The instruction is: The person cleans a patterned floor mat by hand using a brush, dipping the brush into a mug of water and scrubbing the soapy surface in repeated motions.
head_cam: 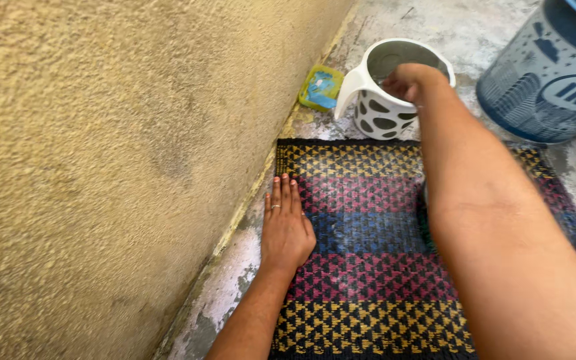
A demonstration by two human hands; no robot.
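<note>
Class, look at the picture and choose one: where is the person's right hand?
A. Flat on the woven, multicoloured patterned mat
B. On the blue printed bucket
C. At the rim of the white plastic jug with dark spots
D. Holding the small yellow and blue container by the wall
C: the right hand reaches into the mouth of the white plastic jug with dark spots, while the left hand lies flat on the woven mat.

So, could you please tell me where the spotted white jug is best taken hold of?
Probably by its handle, coming from the wall side. The spotted white jug stands upright, its handle juts left towards the wall, and the right hand already covers the rim on the other side.
</note>
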